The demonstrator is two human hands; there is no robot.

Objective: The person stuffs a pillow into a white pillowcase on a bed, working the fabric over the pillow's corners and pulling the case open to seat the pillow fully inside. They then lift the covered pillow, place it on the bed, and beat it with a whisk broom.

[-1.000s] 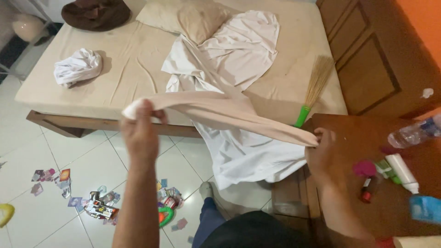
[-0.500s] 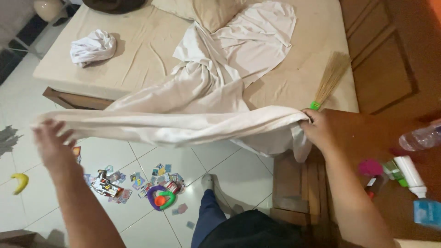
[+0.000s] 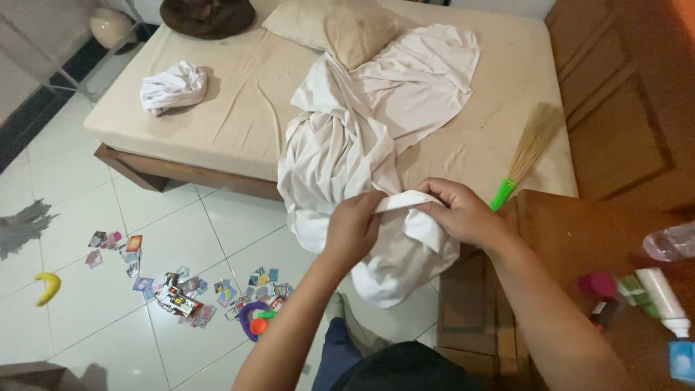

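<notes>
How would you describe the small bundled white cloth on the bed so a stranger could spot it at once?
Start at the bed with its beige cover. Near its left edge, below the dark brown heap at the far corner, lies a small white bundled cloth. Unlike the big white sheet trailing off the bed to both hands, it sits alone, crumpled into a tight ball.

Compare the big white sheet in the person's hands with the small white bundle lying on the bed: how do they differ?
The big white sheet is spread long, trailing from the mattress over its edge; the small white bundle sits crumpled in a tight heap. The left hand and right hand grip the sheet's edge; nothing touches the bundle. The sheet is far larger. Both are pale, wrinkled cloth.
</notes>
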